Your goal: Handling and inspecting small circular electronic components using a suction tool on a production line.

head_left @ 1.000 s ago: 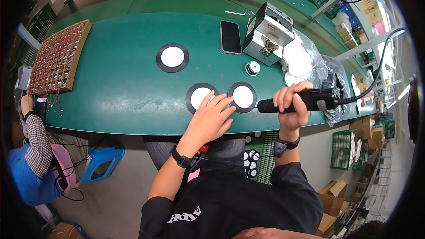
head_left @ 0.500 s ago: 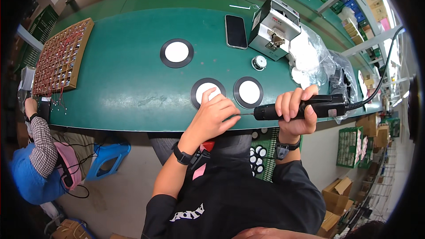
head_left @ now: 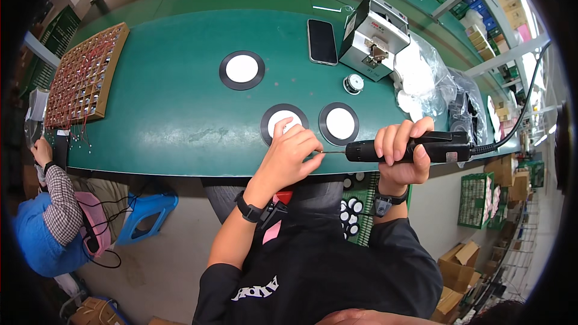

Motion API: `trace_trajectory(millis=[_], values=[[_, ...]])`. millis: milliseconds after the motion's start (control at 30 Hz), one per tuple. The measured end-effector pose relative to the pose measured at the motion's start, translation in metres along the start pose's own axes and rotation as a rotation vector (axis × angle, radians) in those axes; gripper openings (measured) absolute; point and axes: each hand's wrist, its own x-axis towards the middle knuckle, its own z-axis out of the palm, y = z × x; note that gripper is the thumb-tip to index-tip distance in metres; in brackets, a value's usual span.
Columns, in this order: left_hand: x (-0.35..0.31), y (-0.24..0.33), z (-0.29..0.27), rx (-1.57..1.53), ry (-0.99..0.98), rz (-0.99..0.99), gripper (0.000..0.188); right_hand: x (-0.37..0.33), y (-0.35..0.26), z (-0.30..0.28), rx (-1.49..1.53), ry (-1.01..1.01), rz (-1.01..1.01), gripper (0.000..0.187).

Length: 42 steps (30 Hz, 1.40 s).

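My right hand (head_left: pixel 402 153) grips a black electric screwdriver (head_left: pixel 448 147), held level with its thin bit pointing left. At the bit's tip, the thumb and index finger of my left hand (head_left: pixel 292 155) are pinched together; whatever they hold is too small to make out. The other left fingers rest over a round black-rimmed disc with a white centre (head_left: pixel 278 119), partly covering it. Just right of it lies a second such disc (head_left: pixel 341 124), and a third disc (head_left: pixel 242 68) lies farther off to the left.
A silver box-shaped device (head_left: pixel 368 48), a phone (head_left: pixel 323 42) and a small round metal part (head_left: pixel 354 83) stand at the back right, beside plastic bags (head_left: pixel 424 78). A compartmented tray with red wires (head_left: pixel 90 75) is far left, near a co-worker's hand (head_left: pixel 43 151). A green crate (head_left: pixel 364 222) holds several discs below.
The view has shifted very slightly. My left thumb and index finger have drawn closer around the bit's tip. At the far left, the co-worker's hand has moved slightly.
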Motion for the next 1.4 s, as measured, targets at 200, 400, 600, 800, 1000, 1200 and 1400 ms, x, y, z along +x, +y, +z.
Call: trace_trajectory(millis=[200,400,600,800,1000,1200,1400], values=[[-0.001,0.0,0.001,0.013,0.027,0.013,0.017,-0.002,0.0,0.001,-0.004,-0.009,0.001,0.028],[-0.002,0.0,0.001,0.009,0.031,0.035,0.018,-0.004,0.0,0.005,-0.02,-0.009,-0.01,0.029],[-0.002,0.002,0.002,0.034,0.034,0.032,0.02,-0.001,-0.005,0.003,-0.117,-0.008,-0.053,0.027],[-0.005,0.002,0.004,0.127,-0.026,-0.006,0.021,0.01,-0.012,-0.009,-0.514,0.086,-0.111,0.022],[-0.005,0.003,0.007,0.246,-0.115,-0.014,0.025,0.009,-0.005,-0.015,-0.471,0.097,-0.047,0.022],[-0.005,0.003,0.006,0.27,-0.144,-0.014,0.026,0.01,0.005,-0.02,-0.514,0.098,-0.005,0.022],[-0.005,0.003,0.005,0.272,-0.142,-0.018,0.027,0.016,0.004,-0.021,-0.525,0.093,0.056,0.027]])
